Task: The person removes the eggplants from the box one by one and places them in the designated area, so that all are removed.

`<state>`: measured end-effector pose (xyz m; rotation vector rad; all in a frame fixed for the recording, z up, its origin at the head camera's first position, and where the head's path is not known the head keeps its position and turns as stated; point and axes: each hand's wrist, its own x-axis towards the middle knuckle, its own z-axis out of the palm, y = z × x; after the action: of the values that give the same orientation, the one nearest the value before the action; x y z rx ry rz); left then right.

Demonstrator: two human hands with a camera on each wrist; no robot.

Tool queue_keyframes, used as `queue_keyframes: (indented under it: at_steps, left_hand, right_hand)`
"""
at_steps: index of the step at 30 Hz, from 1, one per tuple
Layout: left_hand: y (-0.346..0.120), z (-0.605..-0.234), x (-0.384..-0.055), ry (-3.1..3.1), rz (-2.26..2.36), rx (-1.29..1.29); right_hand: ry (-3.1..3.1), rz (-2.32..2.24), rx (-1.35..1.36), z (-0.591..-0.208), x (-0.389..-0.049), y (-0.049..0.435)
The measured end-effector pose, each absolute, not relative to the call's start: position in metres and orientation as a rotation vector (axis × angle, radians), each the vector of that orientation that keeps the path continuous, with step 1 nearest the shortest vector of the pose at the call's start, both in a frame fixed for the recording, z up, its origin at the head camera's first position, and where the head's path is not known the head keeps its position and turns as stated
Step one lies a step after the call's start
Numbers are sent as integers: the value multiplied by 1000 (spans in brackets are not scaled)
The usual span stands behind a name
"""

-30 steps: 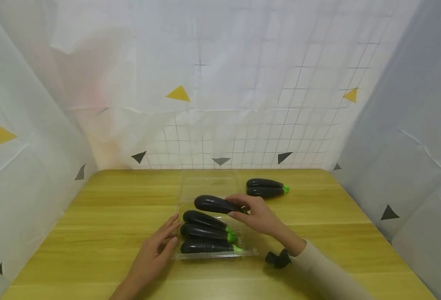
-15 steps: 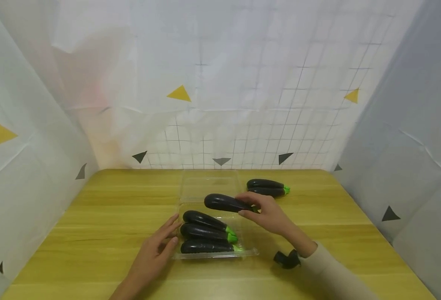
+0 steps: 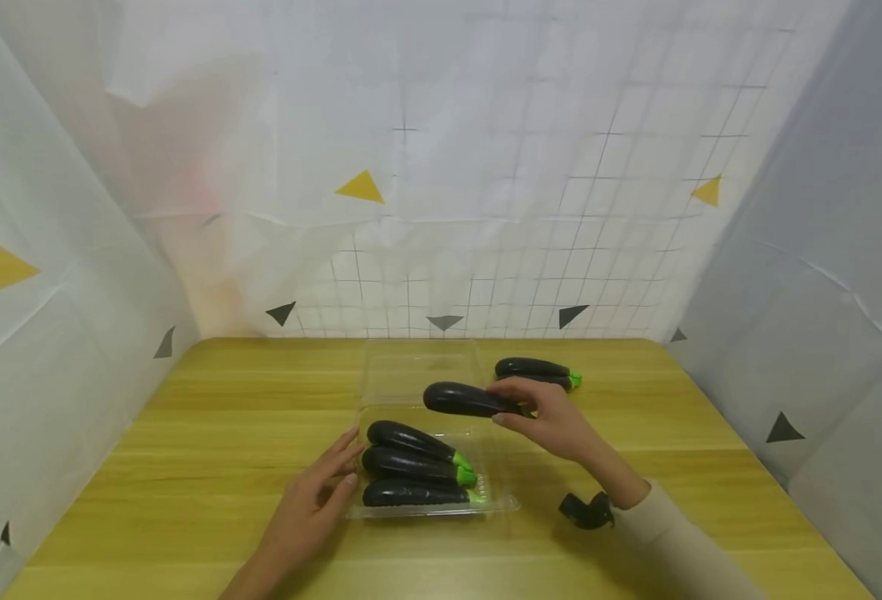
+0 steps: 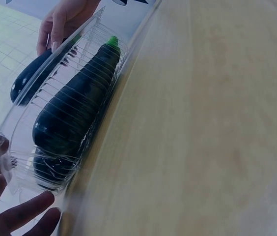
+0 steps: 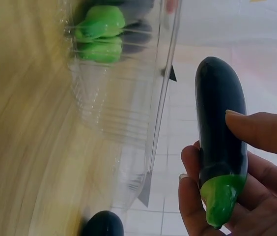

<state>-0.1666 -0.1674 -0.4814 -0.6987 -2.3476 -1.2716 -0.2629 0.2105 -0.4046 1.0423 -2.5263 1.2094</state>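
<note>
In the head view, my right hand (image 3: pixel 553 421) holds a dark purple eggplant (image 3: pixel 458 399) above the back right part of a clear plastic clamshell box (image 3: pixel 503 505). The right wrist view shows thumb and fingers around the eggplant (image 5: pixel 219 113) near its green stem end, apart from the box wall. Three more eggplants (image 3: pixel 414 492) lie side by side in the front of the box, stems to the right. Against the box's left side rests my left hand (image 3: pixel 308 506), its fingers extended; in the left wrist view, fingers (image 4: pixel 28 212) touch the ribbed end wall.
The box's clear lid (image 3: pixel 420 375) lies folded back on the wooden table (image 3: pixel 246 425). Two eggplants (image 3: pixel 533 367) lie together at the back right, partly behind my right hand. A black device (image 3: pixel 587 510) sits at my right wrist. White sheeting (image 3: pixel 441 167) walls the table's back and sides.
My right hand has moved right and slightly up and away, carrying the eggplant from over the box's middle toward its back right. My left hand and the eggplants in the box stay put.
</note>
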Motion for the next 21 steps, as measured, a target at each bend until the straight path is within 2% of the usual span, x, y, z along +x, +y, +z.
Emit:
queue_keyframes:
  at_steps: [21]
  left_hand:
    - [-167,-480,-166,-2336,-1286,-720]
  right_hand:
    - [-2593,1156,945,-409,-269,237]
